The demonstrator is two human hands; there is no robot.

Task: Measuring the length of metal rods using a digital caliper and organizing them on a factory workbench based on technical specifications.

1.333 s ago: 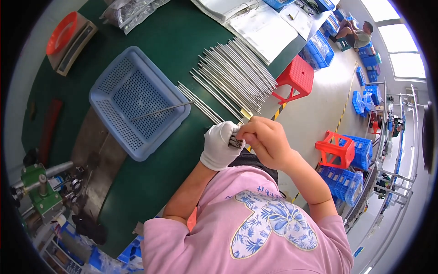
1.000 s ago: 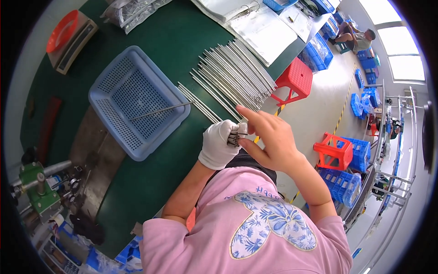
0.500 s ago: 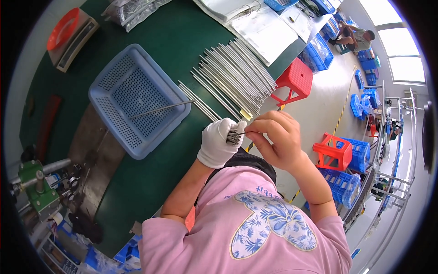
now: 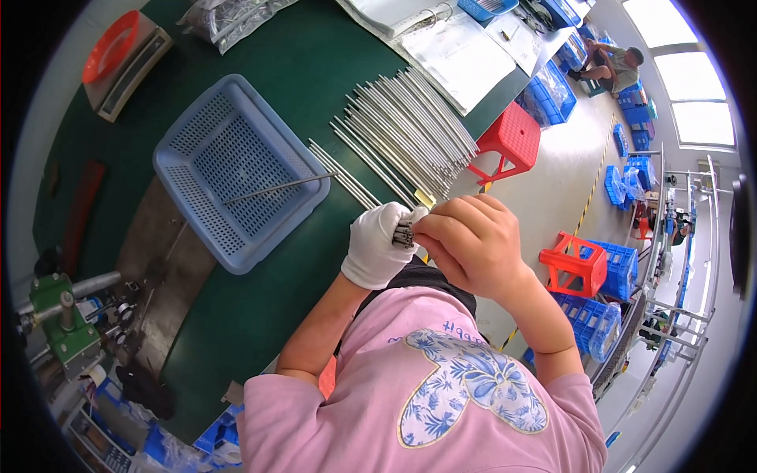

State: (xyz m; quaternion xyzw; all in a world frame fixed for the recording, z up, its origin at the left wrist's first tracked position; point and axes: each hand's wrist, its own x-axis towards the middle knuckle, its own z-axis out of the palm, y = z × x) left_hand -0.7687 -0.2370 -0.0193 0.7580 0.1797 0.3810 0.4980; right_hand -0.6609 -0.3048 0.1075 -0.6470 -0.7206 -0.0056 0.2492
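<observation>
Workshop floor, pale, bright windows at upper right; green counter (image 4: 236, 331) across the left and middle of the frame. Left hand (image 4: 377, 246), white-gloved, at centre: curled tight around a bundle of thin metal rods (image 4: 403, 234), ends facing right. Right hand (image 4: 477, 240), bare, just beside it: thumb and fingertips pressed together at those ends. Could not tell whether a rod end lay between them.

Change noted: half a second earlier a thin dark length showed between the right fingertips and the bundle; now the fingers sat closer in and hid it. Judged to mean the handling of single rods out of the bundle was under way, not finished.

Elsewhere on the counter, nothing seemed shifted. Broad row of loose rods (image 4: 410, 126) at upper centre; a smaller group of rods (image 4: 344, 175) left of it; yellow piece (image 4: 426, 199) at the row's lower end. Blue perforated basket (image 4: 229, 158), left of centre, with one lone rod (image 4: 276, 189) slanting across it, its right end over the rim.
</observation>
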